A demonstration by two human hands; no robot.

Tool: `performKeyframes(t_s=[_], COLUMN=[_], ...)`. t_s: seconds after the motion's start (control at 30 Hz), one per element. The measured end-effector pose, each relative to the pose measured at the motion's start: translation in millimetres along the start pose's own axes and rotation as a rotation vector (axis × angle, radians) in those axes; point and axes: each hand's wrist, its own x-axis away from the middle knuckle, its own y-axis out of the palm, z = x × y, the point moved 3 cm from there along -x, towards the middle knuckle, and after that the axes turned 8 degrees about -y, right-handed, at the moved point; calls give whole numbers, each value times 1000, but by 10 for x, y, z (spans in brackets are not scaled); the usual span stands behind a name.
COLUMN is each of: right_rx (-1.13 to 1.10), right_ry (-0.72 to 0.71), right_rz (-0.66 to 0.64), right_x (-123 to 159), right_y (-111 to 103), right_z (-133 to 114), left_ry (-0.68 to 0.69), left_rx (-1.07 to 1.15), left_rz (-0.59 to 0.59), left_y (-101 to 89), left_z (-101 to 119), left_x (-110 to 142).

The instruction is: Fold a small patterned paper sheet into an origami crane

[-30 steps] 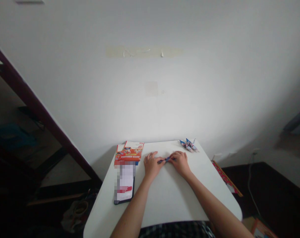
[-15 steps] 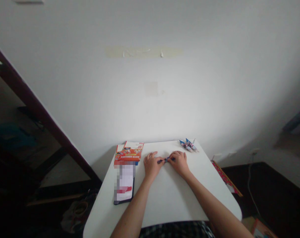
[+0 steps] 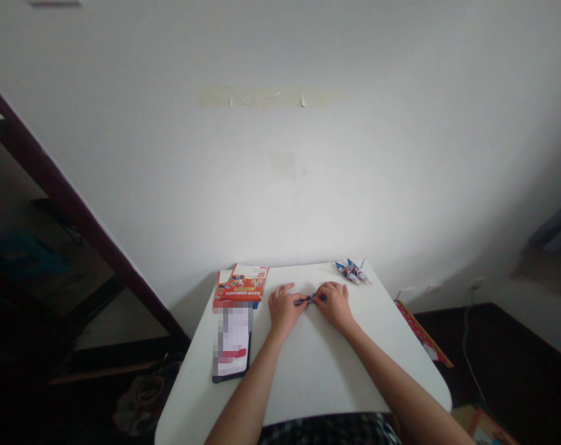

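From afar, I see the left hand (image 3: 284, 311) and right hand (image 3: 334, 304) pinching a small blue strip (image 3: 311, 299) mid-table (image 3: 317, 371), probably to steady it. Pointed shapes (image 3: 346, 272) occupy the table's far right corner; the phone (image 3: 236, 340) lies left, likely leaving room.

Two bare forearms, uncovered along all that shows of them, reach forward from the bottom edge and slant inward toward each other, the left forearm (image 3: 251, 390) rising to the right and the right forearm (image 3: 394, 374) to the left. The bare left hand (image 3: 286, 310) is palm-down, its fingers bent and slightly fanned, its thumb side facing inward. The bare right hand (image 3: 334, 304) curls more compactly, fingertips pointing inward in a pinch. The hands are near each other, a narrow gap between their fingertips.
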Motion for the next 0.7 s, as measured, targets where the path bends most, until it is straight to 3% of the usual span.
performKeyframes(t_s=[0.7], right_rx=[13], right_ry=[16], right_rz=[-42], right_x=[3], right_y=[-22], right_z=[-16], left_ry=[-65], left_rx=[-2], left_rz=[4], left_y=[1], left_z=[78], left_x=[-18])
